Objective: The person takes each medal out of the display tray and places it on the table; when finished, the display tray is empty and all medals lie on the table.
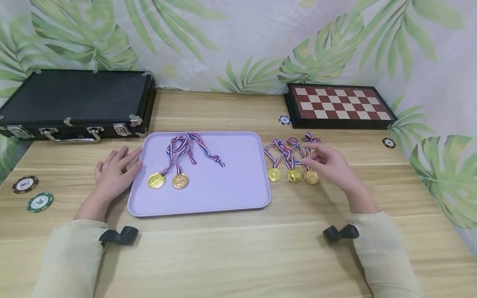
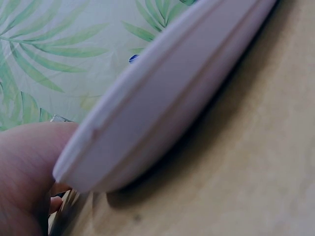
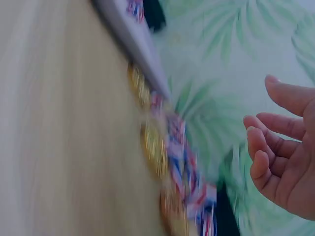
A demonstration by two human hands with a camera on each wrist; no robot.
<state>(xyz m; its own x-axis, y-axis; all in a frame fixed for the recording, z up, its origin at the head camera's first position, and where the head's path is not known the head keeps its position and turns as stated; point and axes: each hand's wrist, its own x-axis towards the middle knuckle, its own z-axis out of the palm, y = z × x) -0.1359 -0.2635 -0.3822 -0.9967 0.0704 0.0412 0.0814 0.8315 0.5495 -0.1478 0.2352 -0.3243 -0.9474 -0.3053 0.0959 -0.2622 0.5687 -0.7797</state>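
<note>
Three medals (image 1: 293,176) beside right hand (image 1: 329,163)

Five gold medals lie in view: two on the one lilac tray (image 1: 231,194), at (image 1: 156,181) and (image 1: 180,181), and three on the table (image 1: 238,248), at (image 1: 274,174), (image 1: 293,176) and (image 1: 310,177). Four poker chips sit at (image 1: 25,184), (image 1: 39,202), (image 1: 284,120) and (image 1: 389,142). There is one black case (image 1: 74,99), one chessboard (image 1: 339,103), and two hands.

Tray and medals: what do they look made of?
Lavender tray: looks like matte moulded plastic, with an even colour, rounded corners and a soft raised rim. Medals: shiny gold finish with bright glints, either metal or gold-coated plastic, the look leaves it open. Their ribbons: woven fabric, striped red, white and blue.
</note>
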